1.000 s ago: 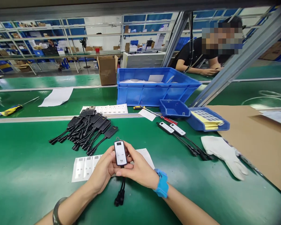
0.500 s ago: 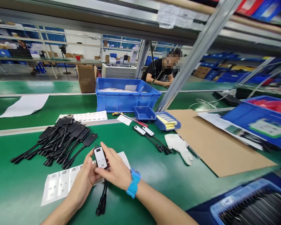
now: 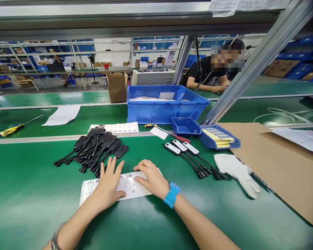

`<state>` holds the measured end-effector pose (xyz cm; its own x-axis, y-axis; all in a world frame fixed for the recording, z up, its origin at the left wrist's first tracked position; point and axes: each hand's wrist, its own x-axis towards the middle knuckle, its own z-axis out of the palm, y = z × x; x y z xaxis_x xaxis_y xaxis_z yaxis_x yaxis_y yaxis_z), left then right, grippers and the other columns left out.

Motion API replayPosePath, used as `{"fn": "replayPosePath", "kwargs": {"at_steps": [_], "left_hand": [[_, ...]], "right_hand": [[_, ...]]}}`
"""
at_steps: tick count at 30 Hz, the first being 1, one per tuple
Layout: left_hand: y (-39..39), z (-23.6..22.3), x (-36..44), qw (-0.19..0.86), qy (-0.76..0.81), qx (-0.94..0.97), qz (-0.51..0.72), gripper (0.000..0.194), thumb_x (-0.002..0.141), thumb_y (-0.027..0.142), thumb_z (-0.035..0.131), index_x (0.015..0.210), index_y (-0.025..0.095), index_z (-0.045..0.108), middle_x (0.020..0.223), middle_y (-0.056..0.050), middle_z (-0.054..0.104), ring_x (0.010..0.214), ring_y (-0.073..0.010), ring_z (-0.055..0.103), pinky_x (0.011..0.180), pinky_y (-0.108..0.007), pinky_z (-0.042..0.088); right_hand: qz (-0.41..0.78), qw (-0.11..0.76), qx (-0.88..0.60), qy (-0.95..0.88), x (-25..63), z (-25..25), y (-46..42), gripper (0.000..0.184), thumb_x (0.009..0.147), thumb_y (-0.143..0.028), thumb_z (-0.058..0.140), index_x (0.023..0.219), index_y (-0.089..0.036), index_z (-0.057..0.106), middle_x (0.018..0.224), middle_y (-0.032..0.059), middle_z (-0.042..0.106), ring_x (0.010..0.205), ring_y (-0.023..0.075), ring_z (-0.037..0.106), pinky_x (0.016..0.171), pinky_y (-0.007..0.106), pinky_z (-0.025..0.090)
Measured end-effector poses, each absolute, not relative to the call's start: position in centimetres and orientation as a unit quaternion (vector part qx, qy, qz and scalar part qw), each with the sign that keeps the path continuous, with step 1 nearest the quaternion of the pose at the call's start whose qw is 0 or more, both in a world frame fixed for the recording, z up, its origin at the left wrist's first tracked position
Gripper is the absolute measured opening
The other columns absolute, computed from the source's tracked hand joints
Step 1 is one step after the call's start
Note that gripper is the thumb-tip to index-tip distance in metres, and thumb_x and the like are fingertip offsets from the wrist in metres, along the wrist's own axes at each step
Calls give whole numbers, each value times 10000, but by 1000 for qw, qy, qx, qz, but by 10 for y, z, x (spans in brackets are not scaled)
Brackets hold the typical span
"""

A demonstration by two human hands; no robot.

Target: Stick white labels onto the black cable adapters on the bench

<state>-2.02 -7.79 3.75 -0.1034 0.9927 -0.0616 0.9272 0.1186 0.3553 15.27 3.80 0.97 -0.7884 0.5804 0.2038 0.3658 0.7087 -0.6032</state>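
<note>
My left hand point(image 3: 108, 184) lies flat with its fingers spread on a white label sheet point(image 3: 131, 185) on the green mat. My right hand point(image 3: 152, 178), with a blue wristband, rests on the same sheet, its fingers stretched out to the left and holding nothing. Just beyond my left fingers is a pile of several black cabled devices point(image 3: 97, 146). To the right of my hands lie three devices with white labels point(image 3: 181, 146), side by side, their cables trailing towards a white glove point(image 3: 237, 170).
A second label sheet point(image 3: 120, 127) lies behind the pile. A large blue crate point(image 3: 164, 109), a small blue bin point(image 3: 185, 126) and a tray of yellow sheets point(image 3: 219, 137) stand behind. A brown cardboard sheet point(image 3: 276, 163) covers the right. A person point(image 3: 203, 71) leans at the far bench.
Both hands held a white-labelled device before. Now it lies with the two others at the right, and both hands have come down onto the label sheet.
</note>
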Motion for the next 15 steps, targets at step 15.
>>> {"fn": "replayPosePath", "kwargs": {"at_steps": [15], "left_hand": [[-71, 40, -22, 154, 761, 629, 41, 1050, 607, 371, 827, 1446, 120, 249, 1508, -273, -3, 1380, -353, -129, 1096, -595, -19]], "right_hand": [[352, 287, -235, -859, 158, 22, 41, 76, 837, -174, 616, 894, -207, 654, 911, 58, 567, 916, 224, 534, 819, 372, 437]]}}
